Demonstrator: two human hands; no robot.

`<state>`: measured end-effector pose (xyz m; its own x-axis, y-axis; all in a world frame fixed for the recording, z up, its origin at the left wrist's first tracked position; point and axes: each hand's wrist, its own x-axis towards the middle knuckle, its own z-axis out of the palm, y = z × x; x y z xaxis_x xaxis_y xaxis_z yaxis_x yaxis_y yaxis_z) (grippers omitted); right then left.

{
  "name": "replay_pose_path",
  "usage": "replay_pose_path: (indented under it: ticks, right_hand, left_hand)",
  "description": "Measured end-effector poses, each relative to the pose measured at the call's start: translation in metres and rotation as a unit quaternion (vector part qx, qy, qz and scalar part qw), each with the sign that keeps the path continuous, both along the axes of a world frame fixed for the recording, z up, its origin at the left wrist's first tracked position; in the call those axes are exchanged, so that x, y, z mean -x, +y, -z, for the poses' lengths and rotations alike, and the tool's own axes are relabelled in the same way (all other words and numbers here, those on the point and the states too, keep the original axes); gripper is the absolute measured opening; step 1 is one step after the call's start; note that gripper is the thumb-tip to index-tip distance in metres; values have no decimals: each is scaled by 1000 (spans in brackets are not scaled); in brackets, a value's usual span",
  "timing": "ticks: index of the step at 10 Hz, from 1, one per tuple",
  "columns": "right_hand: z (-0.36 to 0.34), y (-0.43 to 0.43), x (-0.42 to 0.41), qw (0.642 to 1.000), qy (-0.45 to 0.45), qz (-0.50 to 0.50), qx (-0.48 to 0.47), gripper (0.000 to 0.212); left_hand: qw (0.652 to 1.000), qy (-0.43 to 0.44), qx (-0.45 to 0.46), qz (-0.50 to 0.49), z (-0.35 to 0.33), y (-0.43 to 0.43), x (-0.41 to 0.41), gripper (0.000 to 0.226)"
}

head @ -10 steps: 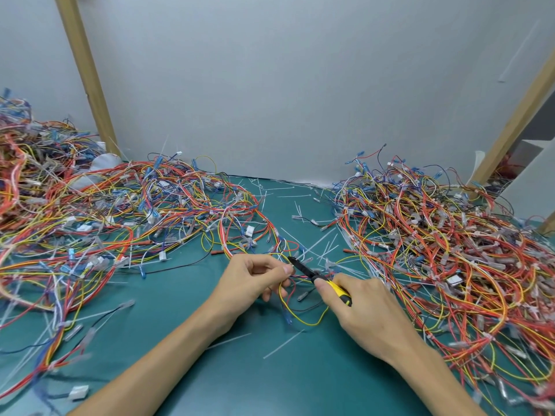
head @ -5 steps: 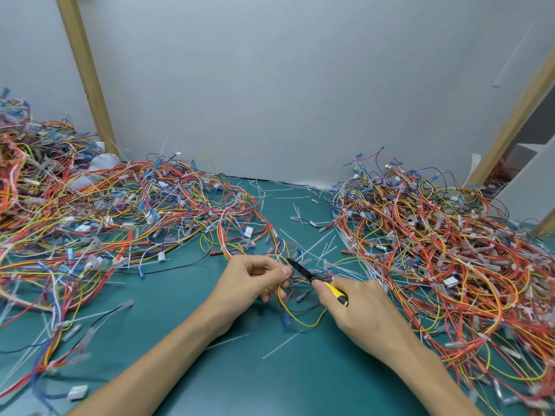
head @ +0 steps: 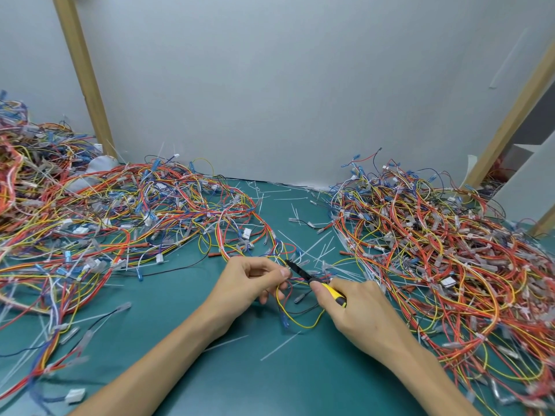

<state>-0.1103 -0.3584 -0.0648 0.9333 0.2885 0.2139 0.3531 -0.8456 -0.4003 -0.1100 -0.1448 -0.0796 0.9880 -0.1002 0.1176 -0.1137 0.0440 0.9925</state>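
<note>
My left hand [head: 250, 280] pinches a small bundle of yellow, red and blue wires [head: 295, 318] between thumb and fingers, just above the green mat. My right hand [head: 357, 310] grips a pair of cutters [head: 318, 282] with yellow-and-black handles. Their black tip points up-left and sits right at my left thumb, against the pinched wires. A yellow loop of the bundle hangs down onto the mat between both hands.
A big tangle of wire harnesses [head: 120, 217] covers the mat on the left, another pile of harnesses [head: 444, 253] on the right. Cut white cable ties [head: 312, 246] litter the green mat [head: 270, 382]. A grey wall and wooden posts [head: 82, 73] stand behind.
Both hands stay in nearly the same spot; the cutter tip remains at the pinched wires. The view shifts slightly.
</note>
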Motion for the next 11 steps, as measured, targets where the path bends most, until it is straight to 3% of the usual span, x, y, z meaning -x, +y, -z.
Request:
replay_pose_path:
  ticks: [11]
  right_hand:
    - [2,-2,-3,1000,-5,-8,9,66]
  left_hand:
    - [1000,-5,-7,-1,1,0,-1,16]
